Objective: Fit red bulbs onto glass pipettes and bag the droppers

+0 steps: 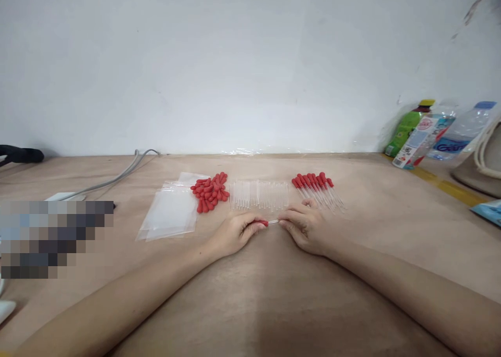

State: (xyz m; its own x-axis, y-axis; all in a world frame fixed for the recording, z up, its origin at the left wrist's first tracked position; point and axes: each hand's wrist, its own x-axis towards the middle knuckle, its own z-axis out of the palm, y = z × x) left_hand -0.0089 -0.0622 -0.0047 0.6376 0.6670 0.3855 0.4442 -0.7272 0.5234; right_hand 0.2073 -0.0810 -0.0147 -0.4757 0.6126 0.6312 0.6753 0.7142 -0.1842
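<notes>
Between finger and thumb, my left hand point(239, 233) pinches a red rubber bulb point(264, 223). My right hand point(307, 226) grips a clear dropper tube point(273, 222), whose end meets the bulb's mouth; how far it sits inside cannot be made out. Just beyond my hands lies a row of clear tubes point(258, 194). Left of that row is a pile of loose red bulbs point(211, 191). Past my right hand, several droppers with red bulbs on them point(316, 186) lie side by side.
Clear plastic bags point(168, 216) lie left of the bulb pile. A grey cable point(117, 178) runs along the far left, near a pixelated patch. At the right stand a green bottle point(405, 130), another labelled bottle point(420, 142) and a blue-capped bottle point(462, 132). A wall closes the back.
</notes>
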